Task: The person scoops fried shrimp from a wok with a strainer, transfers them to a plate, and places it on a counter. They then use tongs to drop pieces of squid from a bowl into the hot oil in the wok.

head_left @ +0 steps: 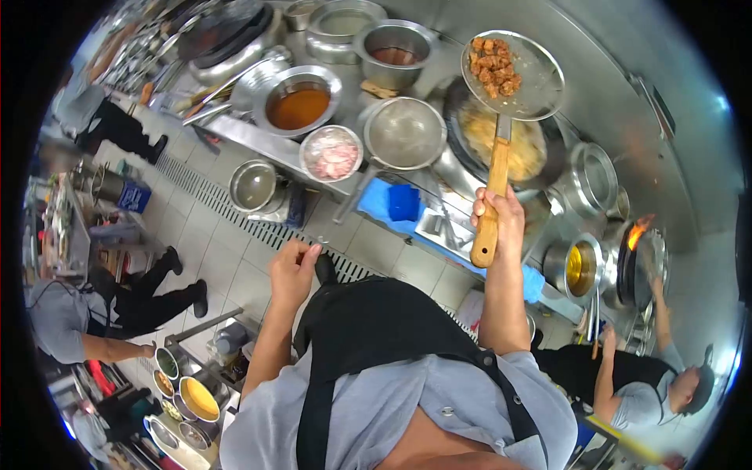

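Observation:
My right hand (501,215) is wrapped round the wooden handle (495,180) of a mesh strainer. The strainer's round basket (540,78) is held up over the far side of a wok (544,157). Browned fried chunks (493,66) lie on the left part of the mesh. Yellowish, bubbling contents (501,137) show in the wok below. My left hand (291,274) hangs in the air over the floor, fingers curled closed, with nothing visible in it. Nearest the wok's left side sits a bowl-shaped strainer (405,133).
A pan of brown liquid (298,108), a bowl of pale pink pieces (331,153) and deep pots (395,55) stand along the counter. A flame (641,231) burns at right, near a co-worker (642,384). Another person (66,313) bends at left. A floor drain (204,188) crosses the tiles.

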The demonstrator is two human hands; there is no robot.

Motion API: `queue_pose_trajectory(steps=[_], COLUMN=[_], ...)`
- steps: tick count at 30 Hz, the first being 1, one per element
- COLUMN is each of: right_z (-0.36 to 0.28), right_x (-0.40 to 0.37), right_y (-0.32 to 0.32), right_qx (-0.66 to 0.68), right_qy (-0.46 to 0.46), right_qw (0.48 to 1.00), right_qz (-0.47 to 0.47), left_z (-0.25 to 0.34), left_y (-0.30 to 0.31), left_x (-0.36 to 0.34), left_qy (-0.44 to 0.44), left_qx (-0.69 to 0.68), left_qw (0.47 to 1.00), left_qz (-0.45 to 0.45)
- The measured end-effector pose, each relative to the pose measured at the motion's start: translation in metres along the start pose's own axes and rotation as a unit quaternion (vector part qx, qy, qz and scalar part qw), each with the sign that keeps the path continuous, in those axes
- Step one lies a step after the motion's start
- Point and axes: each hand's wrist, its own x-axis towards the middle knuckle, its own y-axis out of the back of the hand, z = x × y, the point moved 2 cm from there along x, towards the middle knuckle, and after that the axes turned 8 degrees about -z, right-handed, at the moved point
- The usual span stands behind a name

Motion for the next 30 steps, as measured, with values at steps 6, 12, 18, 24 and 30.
queue_pose_trajectory(steps=[6,12,18,24,30], right_z=[0.024,0.094,0.164,0.193,0.185], right_x=[0.059,0.157,0.235,0.25,0.245], right_y=[-0.154,-0.26,-0.322,-0.339,-0.354], right_qx=[-0.04,-0.035,-0.137,-0.283,-0.391], right_qy=[-0.038,-0.097,-0.175,-0.16,-0.107], right_qw=[0.995,0.973,0.945,0.919,0.895], right_qz=[-0.089,-0.205,-0.241,-0.223,-0.186], left_z=[-0.075,-0.184,-0.347,-0.497,-0.503], left_y=[0.097,0.152,0.165,0.132,0.139], left_x=[0.017,0.004,-0.116,-0.306,-0.294], left_qy=[0.026,0.127,0.348,0.294,0.223], left_qx=[0.048,0.052,0.134,0.343,0.353], left_qw=[0.996,0.989,0.927,0.801,0.795], left_qz=[0.065,0.053,-0.041,-0.393,-0.44])
